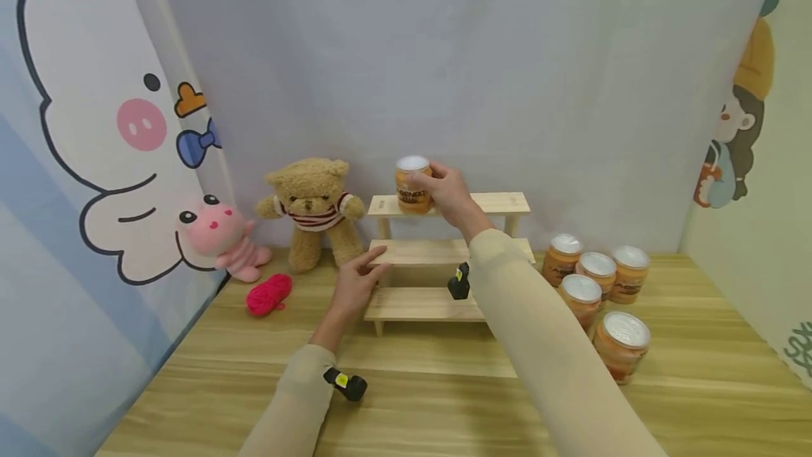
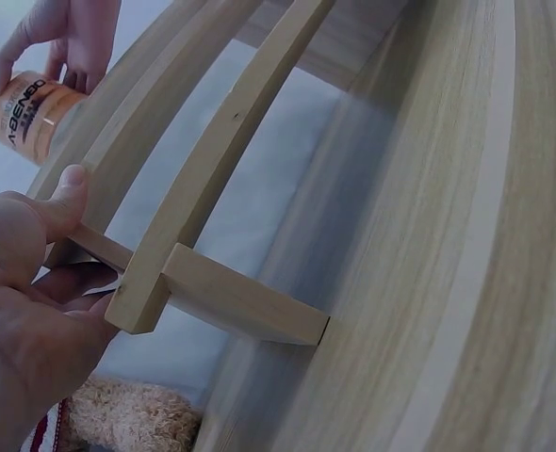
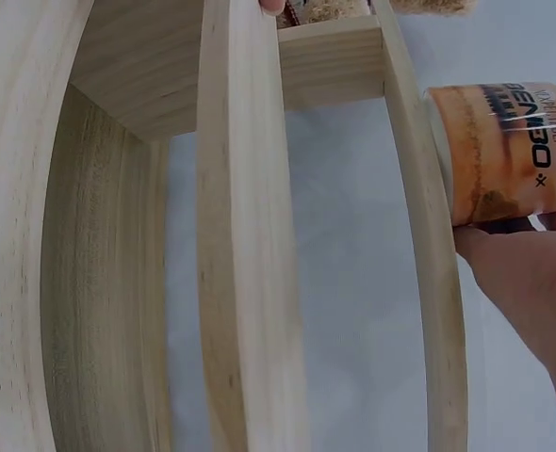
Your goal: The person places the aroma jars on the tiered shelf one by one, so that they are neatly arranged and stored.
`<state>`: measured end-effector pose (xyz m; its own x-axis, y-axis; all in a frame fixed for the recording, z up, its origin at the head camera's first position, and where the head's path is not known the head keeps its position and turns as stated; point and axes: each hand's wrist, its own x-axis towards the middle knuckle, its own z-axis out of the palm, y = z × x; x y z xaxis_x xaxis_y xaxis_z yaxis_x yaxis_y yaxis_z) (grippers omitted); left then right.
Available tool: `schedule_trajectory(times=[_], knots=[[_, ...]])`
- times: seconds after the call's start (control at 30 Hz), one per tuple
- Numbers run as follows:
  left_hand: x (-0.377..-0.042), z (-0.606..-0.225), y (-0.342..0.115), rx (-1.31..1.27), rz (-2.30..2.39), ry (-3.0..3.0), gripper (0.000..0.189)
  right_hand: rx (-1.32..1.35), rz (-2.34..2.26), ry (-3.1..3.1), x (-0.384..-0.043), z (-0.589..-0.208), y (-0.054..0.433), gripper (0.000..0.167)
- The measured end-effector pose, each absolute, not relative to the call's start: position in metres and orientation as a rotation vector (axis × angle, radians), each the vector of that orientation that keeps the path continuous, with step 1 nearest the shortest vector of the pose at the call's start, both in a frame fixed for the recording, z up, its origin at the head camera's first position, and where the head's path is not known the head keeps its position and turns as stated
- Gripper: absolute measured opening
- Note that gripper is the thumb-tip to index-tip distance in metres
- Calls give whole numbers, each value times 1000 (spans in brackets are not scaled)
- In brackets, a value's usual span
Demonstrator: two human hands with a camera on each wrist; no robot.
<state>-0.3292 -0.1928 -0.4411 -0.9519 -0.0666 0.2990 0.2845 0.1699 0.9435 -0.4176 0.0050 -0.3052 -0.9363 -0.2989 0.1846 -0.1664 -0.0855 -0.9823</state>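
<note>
On the top board of a three-tier wooden shelf, at its left part, stands an orange jar with a white lid and dark lettering. My right hand grips this jar from its right side. The right wrist view shows the jar with its base at the top board's edge and the hand around it. My left hand holds the left end of the shelf's middle tier. In the left wrist view, its thumb lies over the board and the other fingers curl beneath, partly hidden.
Several similar jars stand on the wooden table right of the shelf. Left of it sit a teddy bear, a pink plush toy and a pink yarn skein. A grey curtain hangs close behind.
</note>
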Motion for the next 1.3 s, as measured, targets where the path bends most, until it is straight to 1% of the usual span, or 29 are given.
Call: schedule_trajectory(times=[0.1, 0.23, 0.33, 0.43, 0.67, 1.0, 1.13, 1.3], knots=[[-331, -441, -188, -227, -1853, -2172, 41, -521, -2204, 2030, -418, -305, 8, 63], [-335, -441, -188, -236, -1841, -2166, 41, -550, -2177, 2051, -416, -303, 15, 70], [-336, -440, -192, -232, -1829, -2169, 41, -601, -2121, 2099, -407, -301, 27, 76], [-335, -439, -198, -239, -1812, -2170, 41, -681, -2065, 2157, -394, -302, 48, 77], [-330, -439, -204, -245, -1792, -2198, 43, -829, -2044, 2282, -358, -313, 120, 67], [-331, -442, -197, -237, -1839, -2226, 44, -766, -1981, 2527, -297, -339, 235, 58], [-332, -442, -196, -235, -1846, -2208, 43, -708, -1939, 2597, -287, -357, 269, 58], [-331, -443, -191, -248, -1817, -2213, 43, -549, -2028, 2655, -284, -376, 305, 60]])
